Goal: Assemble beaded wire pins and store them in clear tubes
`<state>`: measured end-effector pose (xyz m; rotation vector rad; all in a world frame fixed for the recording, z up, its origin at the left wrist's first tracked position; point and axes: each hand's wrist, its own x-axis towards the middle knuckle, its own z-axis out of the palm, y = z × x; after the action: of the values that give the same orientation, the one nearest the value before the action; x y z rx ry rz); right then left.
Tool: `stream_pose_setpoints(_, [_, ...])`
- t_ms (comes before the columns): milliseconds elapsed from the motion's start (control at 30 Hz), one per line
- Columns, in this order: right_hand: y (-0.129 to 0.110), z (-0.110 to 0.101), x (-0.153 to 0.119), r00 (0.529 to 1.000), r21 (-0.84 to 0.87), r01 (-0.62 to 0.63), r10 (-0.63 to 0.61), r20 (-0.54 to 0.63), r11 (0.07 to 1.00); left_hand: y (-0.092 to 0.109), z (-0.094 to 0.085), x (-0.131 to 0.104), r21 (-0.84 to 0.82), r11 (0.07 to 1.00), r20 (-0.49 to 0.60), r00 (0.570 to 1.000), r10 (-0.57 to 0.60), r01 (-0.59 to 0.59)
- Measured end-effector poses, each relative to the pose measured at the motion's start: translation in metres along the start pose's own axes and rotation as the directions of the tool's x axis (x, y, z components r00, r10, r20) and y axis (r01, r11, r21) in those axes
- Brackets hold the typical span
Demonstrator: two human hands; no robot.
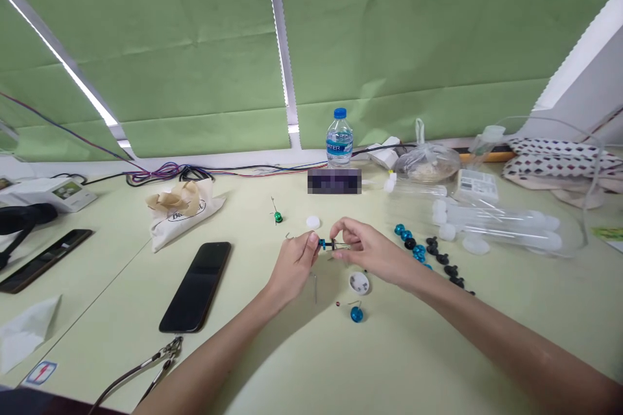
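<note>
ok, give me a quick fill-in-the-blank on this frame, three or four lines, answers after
1. Both the left hand and right hand pinch a thin metal pin carrying a small ____ bead.
2. The clear plastic water bottle has a ____ cap.
3. The black smartphone lies screen-up to the ____ of the hands.
4. The loose bead beside the round white cap is ____.

Answers: blue; blue; left; green

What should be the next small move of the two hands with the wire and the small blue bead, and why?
Probably the left hand should push the blue bead further along the thin wire toward the right hand. The bead sits at the wire's left end, pinched by the left fingers, while the right hand holds the other end level above the table.
</note>
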<state>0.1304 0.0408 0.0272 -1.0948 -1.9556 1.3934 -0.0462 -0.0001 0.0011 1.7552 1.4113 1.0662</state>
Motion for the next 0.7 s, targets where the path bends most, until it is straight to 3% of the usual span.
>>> stream_pose_setpoints(133, [0.0007,-0.0002,0.0012,0.999,0.013,-0.007,0.008,-0.048,1.000,-0.0003,-0.0004,-0.0002,-0.016,1.000,-0.003,1.000,0.001,-0.001])
stream_pose_setpoints(300, [-0.0007,0.0028,-0.0001,0.999,0.025,-0.021,0.020,0.036,0.999,-0.0002,-0.0001,-0.0005,0.012,1.000,0.019,1.000,0.011,-0.011])
stream_pose_setpoints(500, [0.0030,0.0023,0.0008,1.000,0.034,-0.021,0.021,-0.022,0.999,-0.0002,-0.0007,0.0002,0.007,1.000,-0.001,1.000,0.001,-0.001])
stream_pose_setpoints(700, [0.0017,0.0024,0.0010,0.999,0.028,-0.033,0.032,0.027,0.999,-0.0022,-0.0006,-0.0003,0.018,1.000,0.005,1.000,0.003,-0.003])
